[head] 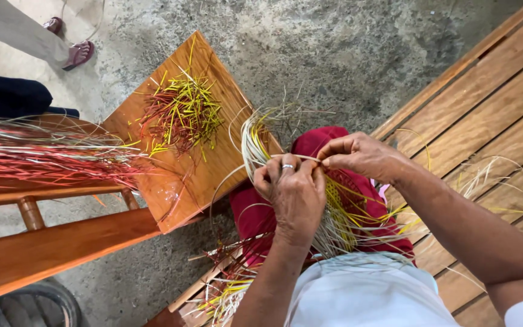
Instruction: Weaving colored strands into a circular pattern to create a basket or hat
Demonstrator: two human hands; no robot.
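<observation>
My left hand (292, 194), with a ring on one finger, grips a bundle of pale and yellow straw strands (255, 142) that fan out upward and to the left. My right hand (358, 156) pinches a thin pale strand right beside the left hand's fingers. Under both hands lies a partly woven piece of yellow and pale straw (340, 218), resting on red cloth (261, 218) over my lap.
A wooden stool (213, 169) to the left carries a heap of short red and yellow straw cuttings (180, 115). A long bundle of red and pale straw (43, 154) lies across a wooden frame (43, 248). Wooden planks (491, 103) run at right. Another person's sandalled feet (74, 51) stand top left.
</observation>
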